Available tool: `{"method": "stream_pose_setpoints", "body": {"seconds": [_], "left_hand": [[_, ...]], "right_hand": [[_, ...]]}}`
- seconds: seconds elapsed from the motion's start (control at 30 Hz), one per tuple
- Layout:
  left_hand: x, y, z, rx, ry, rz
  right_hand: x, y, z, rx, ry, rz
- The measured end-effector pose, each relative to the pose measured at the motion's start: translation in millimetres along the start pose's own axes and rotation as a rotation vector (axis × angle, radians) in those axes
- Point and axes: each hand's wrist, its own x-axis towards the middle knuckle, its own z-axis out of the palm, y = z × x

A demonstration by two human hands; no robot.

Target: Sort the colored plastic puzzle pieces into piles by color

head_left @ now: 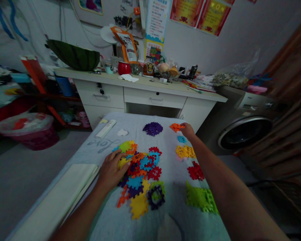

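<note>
A mixed pile of interlocking plastic tiles (pixel 135 182) with notched edges lies on the cloth-covered table. My left hand (pixel 112 169) rests on its left side, fingers apart, touching a yellow tile (pixel 122 163). At the far right, my right hand (pixel 189 131) has its fingers closed at an orange tile (pixel 177 127) of a small orange heap; the fingertips are partly hidden. Tiles sorted by colour lie around: a purple heap (pixel 153 128), a blue one (pixel 182 139), yellow ones (pixel 185 151), red ones (pixel 195 171) and green ones (pixel 200 197), partly behind my right forearm.
A white strip-like object (pixel 106 129) lies at the table's far left, and a folded white board or box (pixel 57 197) along its left edge. Beyond stands a cluttered desk (pixel 142 83) with drawers. A washing machine (pixel 240 124) is at right, a lined bin (pixel 30 134) at left.
</note>
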Motion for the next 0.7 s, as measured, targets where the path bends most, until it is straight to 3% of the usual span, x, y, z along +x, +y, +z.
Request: {"method": "stream_pose_setpoints", "body": {"seconds": [0.1, 0.27, 0.4, 0.5, 0.6, 0.7], "left_hand": [[0, 1, 0.2, -0.01, 0.014, 0.008], [1, 3, -0.8, -0.017, 0.01, 0.003], [1, 5, -2.6, -0.012, 0.009, -0.009], [1, 6, -3.2, -0.014, 0.017, -0.006], [1, 6, -3.1, -0.017, 0.029, -0.011], [1, 7, -3.2, -0.02, 0.017, -0.02]], "right_hand": [[-26, -12, -9, 0.037, -0.084, -0.119], [-91, -47, -19, 0.045, -0.327, -0.485], [-136, -72, -17, 0.046, -0.508, -0.646], [-152, -82, -9, 0.008, -0.509, -0.639], [-157, -86, -1, 0.007, -0.499, -0.545], [-158, -85, 2, 0.164, -0.536, -0.414]]}}
